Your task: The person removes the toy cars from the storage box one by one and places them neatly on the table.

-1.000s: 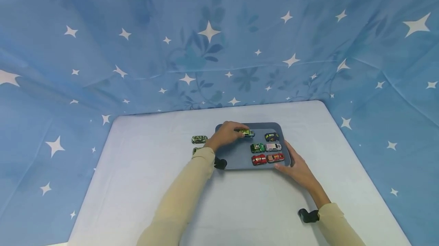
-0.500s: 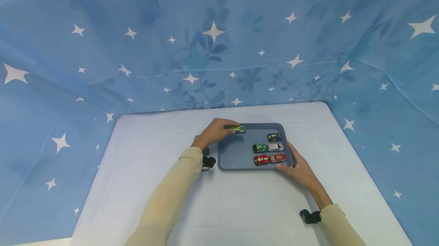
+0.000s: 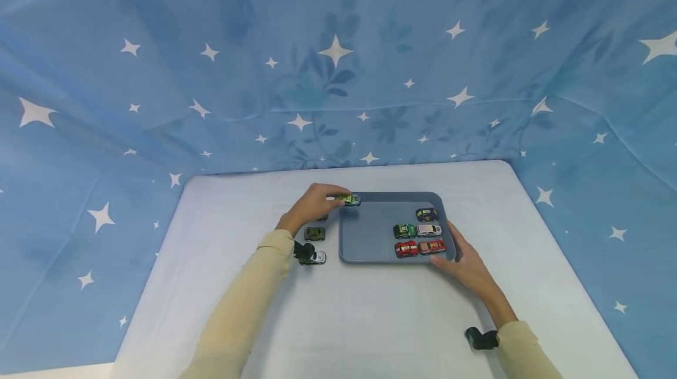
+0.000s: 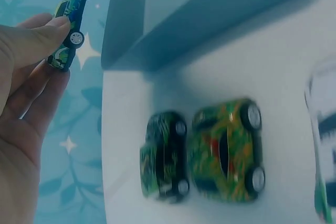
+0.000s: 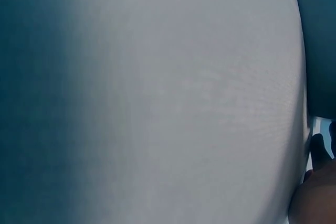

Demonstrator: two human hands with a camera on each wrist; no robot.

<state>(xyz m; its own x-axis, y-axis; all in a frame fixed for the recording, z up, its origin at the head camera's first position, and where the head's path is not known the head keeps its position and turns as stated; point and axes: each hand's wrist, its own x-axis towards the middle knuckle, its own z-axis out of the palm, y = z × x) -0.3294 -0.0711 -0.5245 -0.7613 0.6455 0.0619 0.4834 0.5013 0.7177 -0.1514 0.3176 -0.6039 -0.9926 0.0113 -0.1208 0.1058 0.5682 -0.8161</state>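
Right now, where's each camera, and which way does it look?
Head: worn on the head, looking forward and down at the tray, toy cars and starry cloth; left hand, right hand and sleeves show.
Left wrist: worn there, looking past the left hand, which holds a green car, at toy cars beside the tray.
Right wrist: worn there, facing a pale, blurry surface; part of the right hand shows.
Head and left wrist both show the left hand, green car and tray.
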